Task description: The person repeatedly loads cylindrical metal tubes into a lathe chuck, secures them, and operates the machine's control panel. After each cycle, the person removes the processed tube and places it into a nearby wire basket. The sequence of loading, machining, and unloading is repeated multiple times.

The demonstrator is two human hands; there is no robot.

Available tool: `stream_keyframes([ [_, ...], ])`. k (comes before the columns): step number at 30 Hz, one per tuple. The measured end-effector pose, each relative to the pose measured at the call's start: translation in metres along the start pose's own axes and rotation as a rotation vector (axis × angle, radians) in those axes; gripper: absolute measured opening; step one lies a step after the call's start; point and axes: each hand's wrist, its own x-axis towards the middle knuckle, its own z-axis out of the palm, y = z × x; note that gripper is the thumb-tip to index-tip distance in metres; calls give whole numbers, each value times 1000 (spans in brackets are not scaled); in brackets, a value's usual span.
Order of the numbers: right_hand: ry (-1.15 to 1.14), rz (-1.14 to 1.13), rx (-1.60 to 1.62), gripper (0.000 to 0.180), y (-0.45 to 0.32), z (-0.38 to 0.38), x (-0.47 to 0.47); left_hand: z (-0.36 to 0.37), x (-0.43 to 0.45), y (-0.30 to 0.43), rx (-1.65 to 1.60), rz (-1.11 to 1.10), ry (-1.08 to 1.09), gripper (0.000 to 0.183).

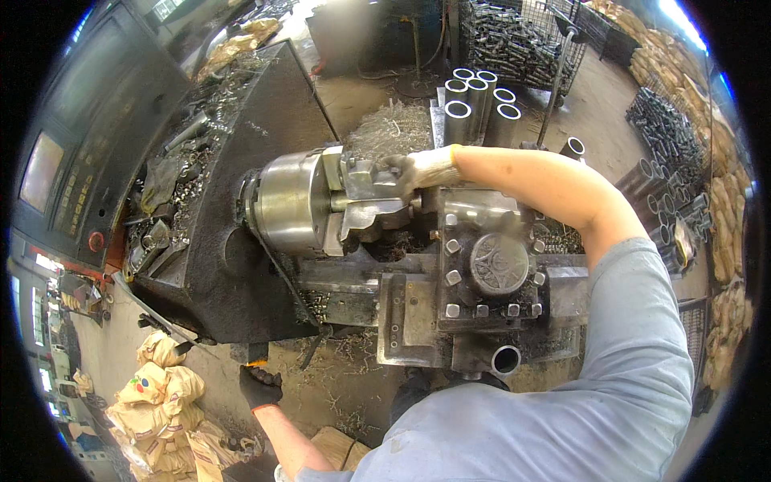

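Note:
My right hand [421, 169], in a whitish glove with dark-stained fingers, reaches over the lathe to the stepped jaws [370, 181] of a metal chuck [292, 202]. Its fingers bend against the outer end of the jaws; whether they grip anything there is hidden. A narrow metal shaft [415, 205] shows between the jaws and the tool post. My left hand [260, 385] wears a black glove, its fingers curled. It sits low at the left, just below a dark block [250, 351] with an orange edge under the headstock; any hold on it is unclear.
The square tool post [497, 259] with several bolts stands right of the chuck. A tube [506, 359] points up near my body. Upright steel tubes [476, 108] stand behind the lathe. Metal shavings [391, 129] lie around. Paper sacks [159, 410] are piled at the lower left.

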Motion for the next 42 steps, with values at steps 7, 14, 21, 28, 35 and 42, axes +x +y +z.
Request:
stream_keyframes([
  [7,-232,702,-713,48,6,-4,-102,-14,40,-21,84,298,77,45],
  [14,310,661,-985,46,-23,27,-202,10,-29,8,919,885,620,66],
  [21,1008,691,-733,53,-76,53,-243,189,-124,176,906,2099,296,42],
  [28,1547,28,-365,34,-170,129,-287,333,-83,313,1553,1294,407,73],
  [35,1344,-254,-267,48,-248,220,-314,324,-136,258,1160,1755,204,70],
  [42,630,-363,-400,38,-258,286,-279,200,-285,0,783,702,-1093,58],
])
